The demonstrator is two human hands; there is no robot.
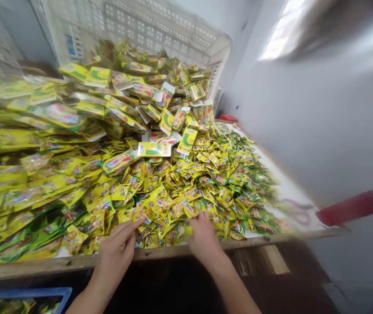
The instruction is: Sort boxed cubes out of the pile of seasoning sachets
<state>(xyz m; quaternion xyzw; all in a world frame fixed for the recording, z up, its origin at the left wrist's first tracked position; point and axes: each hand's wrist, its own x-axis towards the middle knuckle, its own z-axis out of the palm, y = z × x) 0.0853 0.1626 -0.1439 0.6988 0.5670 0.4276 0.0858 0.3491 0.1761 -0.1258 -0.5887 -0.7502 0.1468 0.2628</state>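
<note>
A big heap of small yellow and green sachets point(179, 187) covers the table. Behind it lie several flat yellow cartons point(153, 149) in a loose pile. My left hand point(119, 246) rests at the near edge of the heap, fingers stretched out and touching the sachets. My right hand point(202, 233) is palm down on the sachets just right of it, fingers curled into the pile; whether it grips any is hidden by motion blur.
A white plastic crate point(160, 26) leans at the back. A red-handled pair of scissors point(296, 211) lies on the table's bare right part, beside a red tray point(353, 207). The wooden table edge point(42, 264) runs in front; a blue bin point(25, 298) sits below left.
</note>
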